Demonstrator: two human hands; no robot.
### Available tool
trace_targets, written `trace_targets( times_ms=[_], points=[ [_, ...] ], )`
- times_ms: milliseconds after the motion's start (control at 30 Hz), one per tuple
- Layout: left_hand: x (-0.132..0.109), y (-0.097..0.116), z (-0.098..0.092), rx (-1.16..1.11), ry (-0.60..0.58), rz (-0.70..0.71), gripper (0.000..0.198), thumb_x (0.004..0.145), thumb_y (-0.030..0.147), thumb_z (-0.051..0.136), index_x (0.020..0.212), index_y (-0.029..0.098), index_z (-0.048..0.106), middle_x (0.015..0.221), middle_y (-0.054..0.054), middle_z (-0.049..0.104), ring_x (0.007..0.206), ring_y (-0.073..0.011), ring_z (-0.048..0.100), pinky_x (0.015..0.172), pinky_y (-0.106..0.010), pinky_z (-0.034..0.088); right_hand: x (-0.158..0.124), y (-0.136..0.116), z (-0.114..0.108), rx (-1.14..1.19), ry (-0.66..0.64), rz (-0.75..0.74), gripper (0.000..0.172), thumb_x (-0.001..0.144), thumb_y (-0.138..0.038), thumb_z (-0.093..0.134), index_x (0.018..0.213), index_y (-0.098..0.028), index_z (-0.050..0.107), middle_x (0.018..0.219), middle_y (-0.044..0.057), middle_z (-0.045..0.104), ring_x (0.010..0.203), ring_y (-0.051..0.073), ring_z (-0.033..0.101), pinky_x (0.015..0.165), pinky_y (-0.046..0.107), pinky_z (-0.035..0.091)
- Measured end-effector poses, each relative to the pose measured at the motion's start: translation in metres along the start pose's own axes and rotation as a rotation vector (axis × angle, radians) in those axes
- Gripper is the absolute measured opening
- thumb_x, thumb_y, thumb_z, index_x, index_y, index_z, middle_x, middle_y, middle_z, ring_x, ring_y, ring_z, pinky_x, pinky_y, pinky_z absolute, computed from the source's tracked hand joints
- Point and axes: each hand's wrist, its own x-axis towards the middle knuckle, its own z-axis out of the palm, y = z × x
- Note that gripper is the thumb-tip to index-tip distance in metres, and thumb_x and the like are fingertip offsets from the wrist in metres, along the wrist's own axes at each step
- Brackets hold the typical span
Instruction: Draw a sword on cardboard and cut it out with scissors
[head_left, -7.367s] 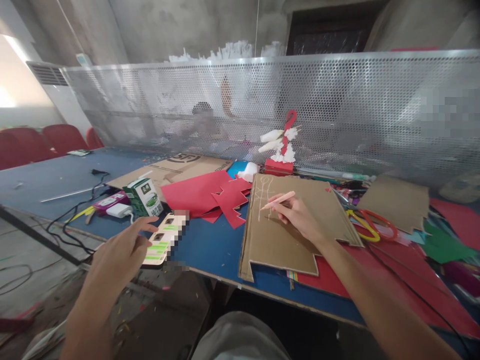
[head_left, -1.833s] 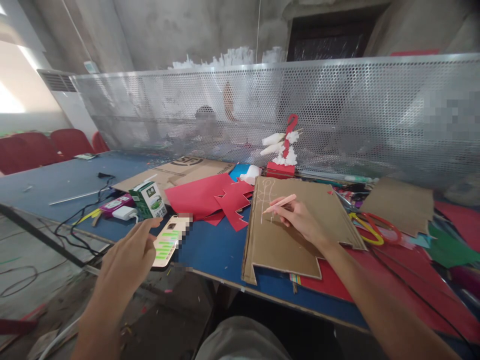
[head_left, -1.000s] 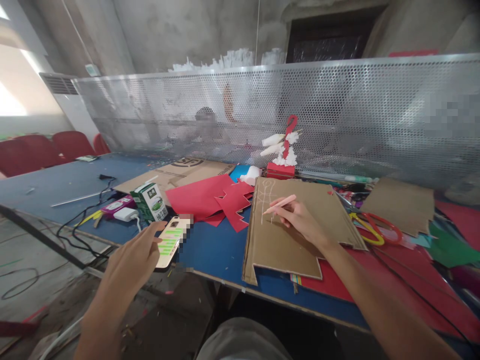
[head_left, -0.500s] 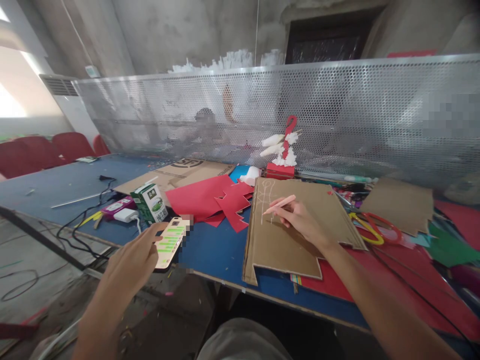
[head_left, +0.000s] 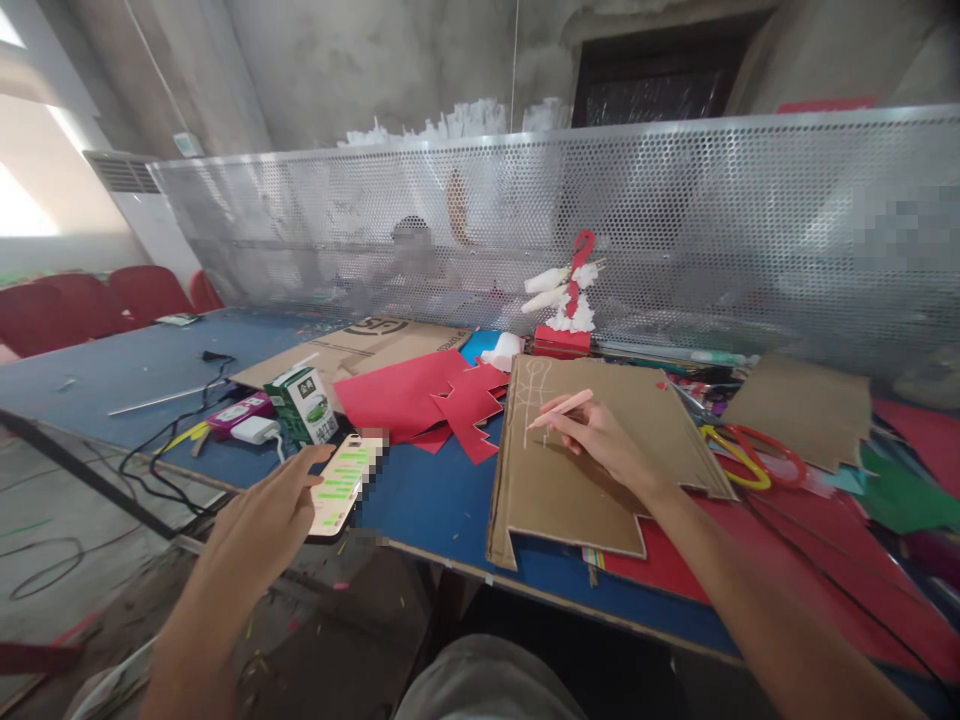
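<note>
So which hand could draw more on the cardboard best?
Probably the right hand: it holds the pink pen with its tip at the cardboard, beside the pale drawn lines. The left hand is away at the phone.

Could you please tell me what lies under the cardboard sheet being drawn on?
Under the cardboard sheet, the blue table shows at its left and near edges; red paper and a striped edge stick out beneath its near right side. Whatever lies under its middle is covered.
</note>
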Motion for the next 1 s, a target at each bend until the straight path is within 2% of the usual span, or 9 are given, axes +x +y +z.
trace_targets(
  times_ms=[100, 200, 267, 400, 500, 600, 800, 900, 1000],
  points=[
    [-0.0003, -0.0018, 0.0003, -0.008, 0.012, 0.001, 0.056, 0.088, 0.015, 0.031, 0.141, 0.026, 0.045, 0.139, -0.007, 0.068, 0.125, -0.0243, 0.065, 0.093, -0.035, 0.043, 0.0006, 0.0006, 0.0002, 0.014, 0.004, -0.004, 0.031, 0.089, -0.047, 0.070, 0.100, -0.018, 0.077, 0.090, 0.007, 0.068, 0.059, 0.011, 0.049, 0.051, 0.027, 0.039],
    [-0.0022, 0.0004, -0.0030, 0.011, -0.004, -0.033, 0.057, 0.088, 0.015, 0.032, 0.142, 0.027, 0.045, 0.128, -0.005, 0.074, 0.120, -0.0245, 0.067, 0.088, -0.034, 0.044, 0.0023, 0.0026, 0.0001, 0.025, -0.006, -0.004, 0.029, 0.089, -0.045, 0.070, 0.098, -0.018, 0.077, 0.099, 0.009, 0.069, 0.059, 0.010, 0.049, 0.051, 0.026, 0.038],
    [-0.0031, 0.0024, -0.0050, 0.019, -0.010, -0.043, 0.058, 0.088, 0.016, 0.032, 0.143, 0.028, 0.044, 0.122, -0.004, 0.076, 0.118, -0.0249, 0.068, 0.086, -0.034, 0.043, 0.0031, 0.0035, -0.0002, 0.031, -0.011, -0.009, 0.029, 0.089, -0.044, 0.070, 0.098, -0.018, 0.077, 0.098, 0.008, 0.070, 0.059, 0.009, 0.049, 0.050, 0.026, 0.038],
    [-0.0025, 0.0038, -0.0057, 0.024, -0.022, -0.039, 0.058, 0.089, 0.017, 0.031, 0.144, 0.027, 0.044, 0.122, -0.005, 0.076, 0.115, -0.0264, 0.068, 0.084, -0.034, 0.042, 0.0031, 0.0034, 0.0001, 0.040, -0.010, -0.007, 0.029, 0.089, -0.044, 0.071, 0.100, -0.018, 0.077, 0.093, 0.007, 0.069, 0.059, 0.010, 0.049, 0.050, 0.025, 0.038],
    [-0.0013, 0.0033, -0.0047, 0.028, -0.032, -0.047, 0.058, 0.088, 0.017, 0.031, 0.144, 0.027, 0.044, 0.123, -0.005, 0.076, 0.117, -0.0276, 0.068, 0.087, -0.035, 0.042, 0.0020, 0.0010, 0.0012, 0.038, 0.001, -0.006, 0.027, 0.088, -0.044, 0.071, 0.095, -0.018, 0.078, 0.104, 0.008, 0.070, 0.060, 0.009, 0.049, 0.049, 0.025, 0.038],
    [-0.0011, 0.0020, -0.0039, 0.004, -0.025, -0.044, 0.059, 0.087, 0.017, 0.033, 0.144, 0.026, 0.044, 0.127, -0.006, 0.074, 0.121, -0.0264, 0.066, 0.090, -0.035, 0.043, 0.0016, -0.0011, 0.0019, 0.040, 0.003, -0.008, 0.027, 0.088, -0.044, 0.071, 0.093, -0.018, 0.079, 0.103, 0.008, 0.069, 0.061, 0.009, 0.049, 0.049, 0.024, 0.039],
    [-0.0015, -0.0024, -0.0024, 0.008, 0.002, -0.038, 0.057, 0.088, 0.018, 0.033, 0.143, 0.028, 0.045, 0.121, -0.005, 0.075, 0.114, -0.0255, 0.069, 0.084, -0.034, 0.043, 0.0029, 0.0031, 0.0004, 0.036, -0.006, -0.013, 0.028, 0.089, -0.045, 0.071, 0.093, -0.019, 0.079, 0.112, 0.010, 0.069, 0.060, 0.009, 0.049, 0.050, 0.025, 0.039],
    [-0.0010, -0.0020, -0.0015, -0.001, -0.003, -0.018, 0.058, 0.087, 0.017, 0.033, 0.143, 0.027, 0.044, 0.128, -0.005, 0.074, 0.121, -0.0241, 0.067, 0.087, -0.034, 0.044, 0.0020, 0.0038, -0.0006, 0.019, -0.010, -0.011, 0.027, 0.090, -0.044, 0.069, 0.097, -0.019, 0.079, 0.108, 0.009, 0.070, 0.060, 0.009, 0.050, 0.051, 0.025, 0.039],
    [-0.0009, 0.0010, -0.0013, 0.020, 0.006, -0.011, 0.057, 0.088, 0.016, 0.031, 0.142, 0.024, 0.046, 0.139, -0.007, 0.068, 0.127, -0.0242, 0.064, 0.093, -0.034, 0.045, 0.0006, 0.0014, -0.0006, -0.010, -0.006, -0.004, 0.028, 0.091, -0.043, 0.068, 0.100, -0.019, 0.079, 0.093, 0.007, 0.069, 0.057, 0.010, 0.049, 0.052, 0.026, 0.039]
  ],
)
